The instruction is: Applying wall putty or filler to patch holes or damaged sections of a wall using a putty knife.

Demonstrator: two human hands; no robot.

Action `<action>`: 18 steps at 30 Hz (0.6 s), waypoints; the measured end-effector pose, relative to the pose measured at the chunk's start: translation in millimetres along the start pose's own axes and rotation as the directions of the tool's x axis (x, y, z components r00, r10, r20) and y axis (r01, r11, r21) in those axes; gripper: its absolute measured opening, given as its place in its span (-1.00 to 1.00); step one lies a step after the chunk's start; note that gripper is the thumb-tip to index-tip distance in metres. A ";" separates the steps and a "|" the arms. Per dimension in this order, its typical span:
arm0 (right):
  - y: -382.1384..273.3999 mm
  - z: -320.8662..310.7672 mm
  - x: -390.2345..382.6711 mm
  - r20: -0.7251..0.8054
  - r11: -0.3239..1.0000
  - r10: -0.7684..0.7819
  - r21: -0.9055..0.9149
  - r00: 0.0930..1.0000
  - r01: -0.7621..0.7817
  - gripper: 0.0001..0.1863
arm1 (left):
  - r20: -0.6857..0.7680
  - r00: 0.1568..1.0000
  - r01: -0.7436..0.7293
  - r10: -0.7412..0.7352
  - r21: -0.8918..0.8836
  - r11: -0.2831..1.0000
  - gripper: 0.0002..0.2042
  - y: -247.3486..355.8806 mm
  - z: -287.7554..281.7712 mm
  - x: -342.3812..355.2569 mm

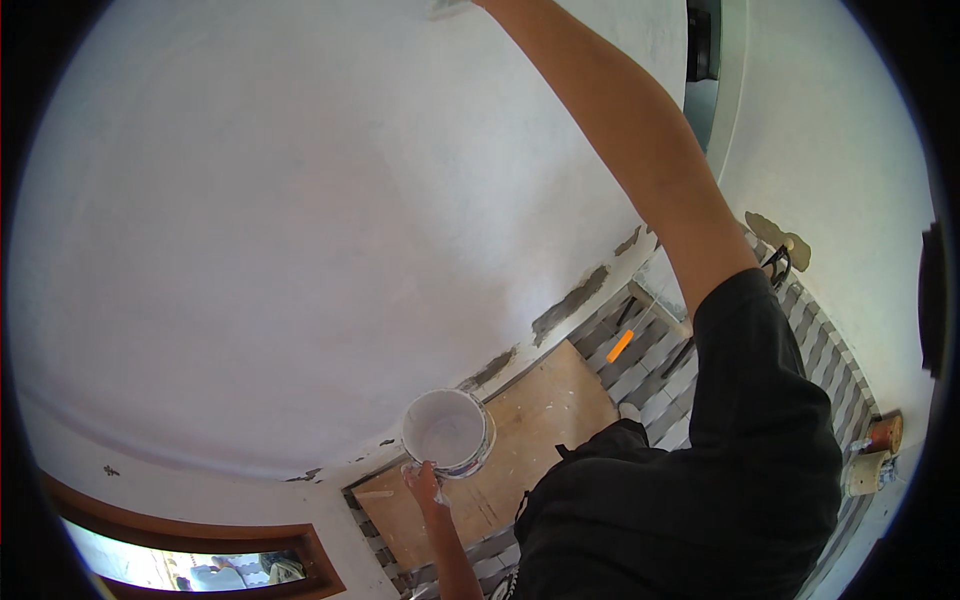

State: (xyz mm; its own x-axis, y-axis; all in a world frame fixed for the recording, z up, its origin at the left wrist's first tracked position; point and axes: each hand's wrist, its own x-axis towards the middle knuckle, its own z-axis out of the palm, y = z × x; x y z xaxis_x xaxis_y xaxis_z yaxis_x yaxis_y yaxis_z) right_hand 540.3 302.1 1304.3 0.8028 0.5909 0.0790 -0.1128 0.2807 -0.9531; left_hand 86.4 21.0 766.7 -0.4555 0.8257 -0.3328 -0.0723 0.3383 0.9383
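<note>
My left hand [426, 482], speckled with white, grips the lower rim of a white bucket [444, 435] with pale contents or coating inside, held over a tan board. My right arm reaches up along the pale plastered wall [260, 230] to the top edge of the picture, where my right hand [470, 5] is mostly cut off; a blurry pale shape beside it is too unclear to name.
A stained board [540, 410] lies on patterned grey tiles. At the right stand a small table with an orange-handled tool [620, 346], and containers [870, 460] by the other wall. A wooden-framed window [180, 550] is at lower left; an opening [700, 50] is at upper right.
</note>
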 end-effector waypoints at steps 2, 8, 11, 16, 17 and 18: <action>-7.8 5.1 12.4 0.071 0.981 -0.167 0.107 0.983 0.159 -0.47 | -0.003 1.000 -0.006 0.006 0.025 1.000 -0.68 -1.6 -3.6 -1.0; -58.3 29.7 18.0 0.173 0.891 -0.264 0.421 0.949 0.171 -0.58 | -0.041 0.996 -0.076 0.075 -0.023 0.997 -0.65 -28.1 -14.5 8.5; -73.8 44.5 15.6 0.129 0.802 -0.451 0.494 0.883 0.337 -0.62 | -0.033 0.997 -0.059 0.070 0.251 0.966 -0.66 -8.7 -10.6 -5.8; -0.8 54.3 34.6 0.133 0.693 -0.589 0.590 0.797 0.414 -0.68 | -0.086 0.992 -0.092 0.093 0.016 0.996 -0.74 -27.3 -7.4 -0.2; 22.7 54.3 32.7 0.136 0.688 -0.594 0.597 0.793 0.413 -0.68 | -0.091 0.991 -0.097 0.098 0.009 0.995 -0.74 -30.7 -10.6 2.5; 48.9 52.3 24.0 0.071 0.589 -0.589 0.720 0.805 0.367 -0.78 | -0.072 0.994 -0.080 0.080 -0.003 0.997 -0.73 -38.2 -16.8 6.0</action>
State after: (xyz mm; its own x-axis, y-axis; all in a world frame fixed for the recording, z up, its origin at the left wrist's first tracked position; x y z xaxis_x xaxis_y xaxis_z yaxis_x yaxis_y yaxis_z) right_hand 523.4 369.5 1274.8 0.6711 0.3642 0.6458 -0.1932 0.9268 -0.3219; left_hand 71.6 5.5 730.5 -0.5225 0.8153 -0.2494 -0.0383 0.2698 0.9622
